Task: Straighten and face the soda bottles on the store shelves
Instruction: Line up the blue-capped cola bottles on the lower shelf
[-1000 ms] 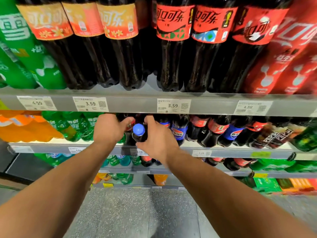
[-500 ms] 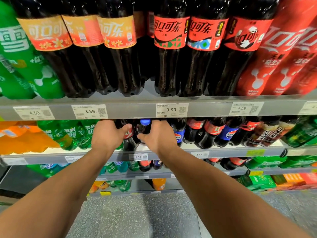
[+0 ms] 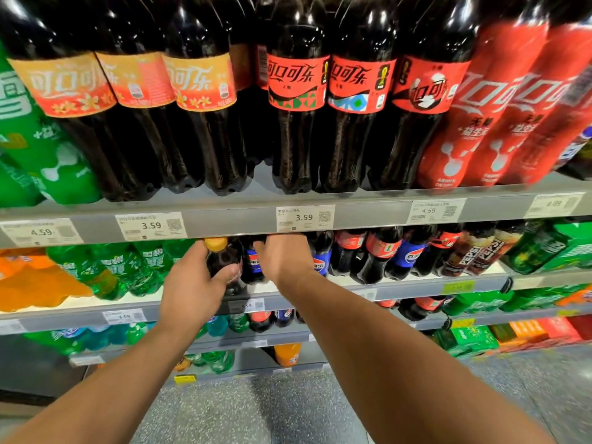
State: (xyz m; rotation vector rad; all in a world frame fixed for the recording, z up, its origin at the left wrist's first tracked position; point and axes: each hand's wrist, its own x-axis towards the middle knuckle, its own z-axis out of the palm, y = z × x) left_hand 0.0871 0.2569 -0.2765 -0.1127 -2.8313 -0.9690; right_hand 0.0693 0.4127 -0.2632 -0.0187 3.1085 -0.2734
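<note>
Trouble lies in crowding: our left hand (image 3: 192, 290) wraps a yellow-capped cola bottle (image 3: 224, 264) at frame centre on the middle shelf (image 3: 416, 288). Our right hand (image 3: 283, 261) reaches in beside it, fingers hidden, grip unclear. Twisting could topple the neighbouring Pepsi bottle (image 3: 254, 265).

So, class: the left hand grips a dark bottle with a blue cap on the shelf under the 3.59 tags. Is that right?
Not quite. The head view shows that the cap is orange-yellow, not blue. The left hand does grip that dark bottle on the shelf under the 3.59 tags.
</note>
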